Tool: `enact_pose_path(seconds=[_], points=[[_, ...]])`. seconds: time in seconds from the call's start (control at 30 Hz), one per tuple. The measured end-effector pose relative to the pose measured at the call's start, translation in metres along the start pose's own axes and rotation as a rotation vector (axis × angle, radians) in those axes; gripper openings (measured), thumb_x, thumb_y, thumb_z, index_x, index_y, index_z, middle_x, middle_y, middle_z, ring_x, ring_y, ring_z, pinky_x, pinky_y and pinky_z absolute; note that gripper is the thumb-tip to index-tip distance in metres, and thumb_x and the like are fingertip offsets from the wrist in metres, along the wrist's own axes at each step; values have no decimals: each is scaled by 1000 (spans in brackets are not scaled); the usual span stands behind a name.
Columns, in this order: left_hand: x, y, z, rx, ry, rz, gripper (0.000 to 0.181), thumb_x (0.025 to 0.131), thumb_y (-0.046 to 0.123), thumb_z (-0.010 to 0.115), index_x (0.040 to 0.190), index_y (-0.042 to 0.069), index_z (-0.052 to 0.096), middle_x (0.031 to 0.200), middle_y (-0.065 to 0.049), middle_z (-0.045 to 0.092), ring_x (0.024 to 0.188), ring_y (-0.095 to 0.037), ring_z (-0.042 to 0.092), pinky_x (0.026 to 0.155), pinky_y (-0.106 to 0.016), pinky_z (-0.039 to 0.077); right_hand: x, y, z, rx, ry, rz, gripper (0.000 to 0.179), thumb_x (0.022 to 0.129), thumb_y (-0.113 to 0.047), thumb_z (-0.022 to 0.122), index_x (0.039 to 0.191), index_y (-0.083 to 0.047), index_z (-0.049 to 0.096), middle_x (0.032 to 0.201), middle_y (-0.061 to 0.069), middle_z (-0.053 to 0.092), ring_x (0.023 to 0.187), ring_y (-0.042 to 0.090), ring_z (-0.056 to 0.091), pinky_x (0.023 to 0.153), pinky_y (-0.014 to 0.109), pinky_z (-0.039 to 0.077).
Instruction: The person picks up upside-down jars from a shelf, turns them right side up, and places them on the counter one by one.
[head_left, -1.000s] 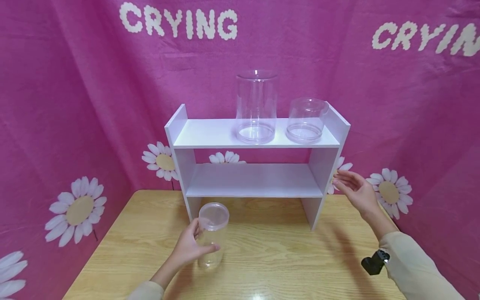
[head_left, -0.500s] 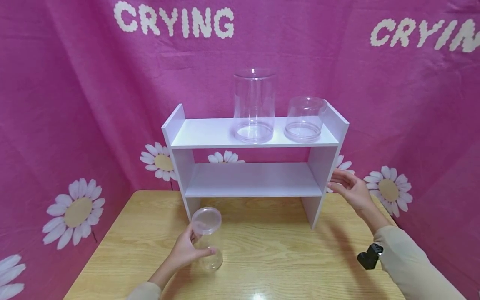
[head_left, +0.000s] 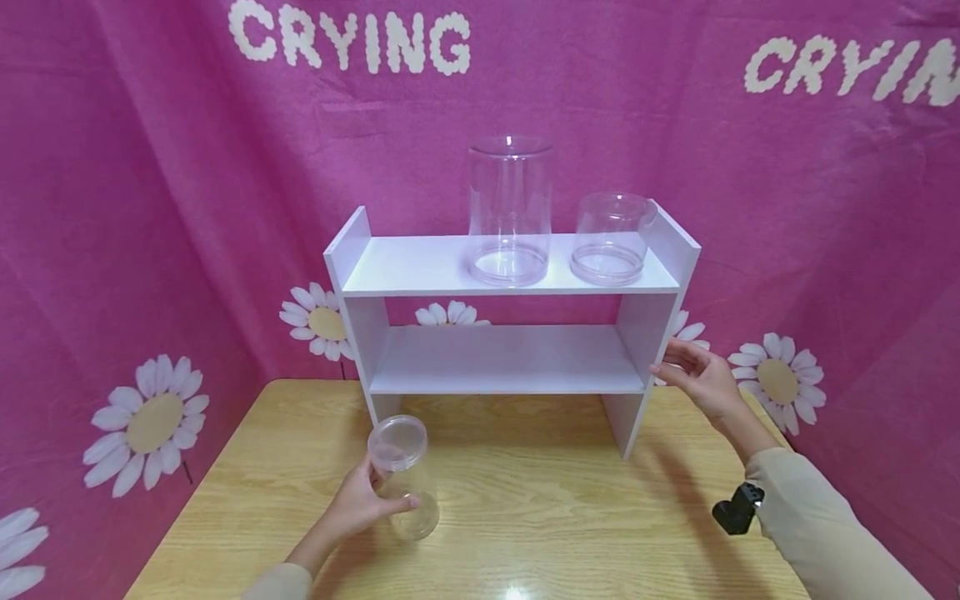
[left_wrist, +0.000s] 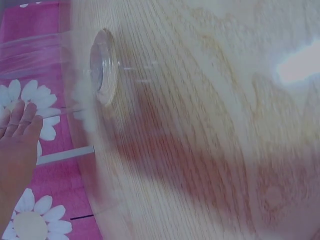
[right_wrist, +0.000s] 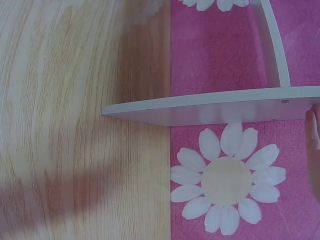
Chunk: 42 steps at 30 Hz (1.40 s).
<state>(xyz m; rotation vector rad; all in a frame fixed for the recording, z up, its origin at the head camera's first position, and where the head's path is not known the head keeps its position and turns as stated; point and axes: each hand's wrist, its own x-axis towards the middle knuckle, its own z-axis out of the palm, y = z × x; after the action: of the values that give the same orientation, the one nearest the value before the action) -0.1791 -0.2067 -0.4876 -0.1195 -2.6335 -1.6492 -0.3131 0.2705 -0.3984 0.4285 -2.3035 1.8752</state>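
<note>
My left hand (head_left: 352,504) grips a tall clear jar (head_left: 415,487) with a round translucent lid, low in front of the white shelf's left end. In the left wrist view the left hand (left_wrist: 19,145) shows at the left edge, and the jar's see-through round end (left_wrist: 103,65) stands out against the wood. It leans a little, top to the left; whether its base touches the table I cannot tell. My right hand (head_left: 705,379) rests its fingertips against the outer right side of the white shelf (head_left: 510,358). Only part of the right hand (right_wrist: 314,155) appears in the right wrist view.
On the top board stand a tall clear jar (head_left: 510,208) and a shorter clear jar (head_left: 611,237) at its right. The lower board (head_left: 506,358) is bare. A wooden table (head_left: 525,508) carries the shelf, with a pink flowered cloth (head_left: 187,167) behind.
The left hand has moved slightly left with the jar, whose top now tips further left. The right hand has come in from the right to the shelf's side panel.
</note>
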Motion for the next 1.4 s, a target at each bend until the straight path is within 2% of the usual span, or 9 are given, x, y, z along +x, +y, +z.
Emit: enact_pose_path(seconds=[0.1, 0.23, 0.47, 0.63, 0.7, 0.83, 0.9, 1.13, 1.4], points=[[-2, 0, -2, -4, -7, -9, 84, 67, 15, 87, 136, 0, 41, 137, -23, 53, 134, -43, 43, 113, -54, 36, 0, 0, 0, 51, -9, 1, 36, 85, -1, 69, 108, -29, 64, 93, -25, 69, 87, -11, 63, 72, 8, 54], [-5, 0, -4, -17, -13, -11, 80, 67, 13, 86, 134, -1, 45, 137, -24, 53, 134, -43, 44, 113, -54, 36, 0, 0, -2, 27, -10, 17, 35, 86, -4, 69, 105, -32, 65, 91, -26, 69, 86, -12, 63, 71, 8, 54], [-10, 6, -11, -4, -41, 5, 93, 67, 12, 86, 143, -2, 34, 141, -26, 48, 137, -44, 39, 114, -56, 33, -1, 0, -4, 0, 1, 45, 32, 85, -5, 70, 99, -34, 66, 86, -26, 68, 81, -11, 62, 70, 8, 54], [-10, 19, -29, -9, -59, 76, 100, 67, 12, 86, 147, -1, 28, 145, -25, 44, 138, -44, 36, 115, -58, 30, -2, 0, -4, -36, 7, 50, 28, 86, -9, 71, 99, -33, 66, 86, -28, 67, 82, -12, 61, 71, 7, 53], [-9, 25, -38, -7, -57, 128, 95, 67, 10, 85, 144, -3, 31, 145, -25, 44, 137, -34, 41, 116, -45, 35, -2, 0, -4, -44, 10, 47, 27, 86, -10, 71, 98, -34, 66, 86, -29, 67, 82, -13, 61, 71, 7, 53], [-6, 42, -56, -18, -59, 241, 90, 69, 7, 84, 142, -8, 33, 144, -29, 42, 130, 3, 43, 109, -10, 35, -2, 0, -3, -27, 7, 40, 29, 86, -8, 70, 95, -35, 66, 85, -28, 68, 81, -13, 62, 71, 7, 53], [-4, 53, -63, -20, -70, 290, 87, 71, 8, 82, 141, -7, 34, 145, -30, 41, 125, 14, 40, 104, -2, 31, -2, 0, -5, -37, 8, 38, 28, 86, -9, 71, 96, -34, 66, 85, -29, 67, 81, -13, 62, 71, 7, 53], [5, 92, -77, -17, -106, 358, 73, 80, 7, 74, 141, -6, 35, 143, -29, 42, 125, 12, 44, 104, -1, 32, -3, 0, -6, -110, 5, 53, 22, 86, -18, 72, 107, -22, 66, 87, -31, 66, 84, -12, 61, 73, 8, 54], [17, 133, -77, -40, -130, 406, 67, 82, 7, 72, 139, -5, 38, 140, -26, 48, 123, 7, 49, 105, -6, 37, -3, 1, -4, -47, 14, 36, 27, 86, -11, 71, 93, -36, 64, 84, -27, 67, 80, -11, 63, 71, 8, 54]])
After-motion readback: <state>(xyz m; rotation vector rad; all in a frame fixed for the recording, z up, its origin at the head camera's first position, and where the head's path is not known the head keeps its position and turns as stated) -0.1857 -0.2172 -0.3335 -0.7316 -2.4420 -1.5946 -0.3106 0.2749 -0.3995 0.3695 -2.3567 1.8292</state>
